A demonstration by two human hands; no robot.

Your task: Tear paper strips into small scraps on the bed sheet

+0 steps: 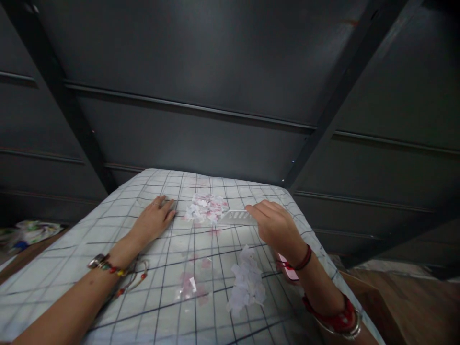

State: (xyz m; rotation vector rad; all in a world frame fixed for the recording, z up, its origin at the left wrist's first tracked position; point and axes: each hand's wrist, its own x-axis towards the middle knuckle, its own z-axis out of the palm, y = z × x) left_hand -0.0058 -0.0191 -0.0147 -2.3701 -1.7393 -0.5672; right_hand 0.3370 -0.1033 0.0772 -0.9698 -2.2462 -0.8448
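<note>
While the left hand (155,221) lies flat, fingers spread, on the checked cloth (108,287), the right hand (276,225) pinches a white comb (239,217), fingers curled shut on its handle end — teeth just touching the far paper scraps (205,208). A hard sweep could scatter them (they look feather-light) toward the nearer scrap heap (247,282) — or off the cloth.

A checked sheet (108,287) covers the bed beneath dark grey panelled walls (223,62). A crumpled white tissue pile (247,282) lies near its right edge, a pink object (287,267) beside it. Clutter (30,232) sits on the floor, far left.
</note>
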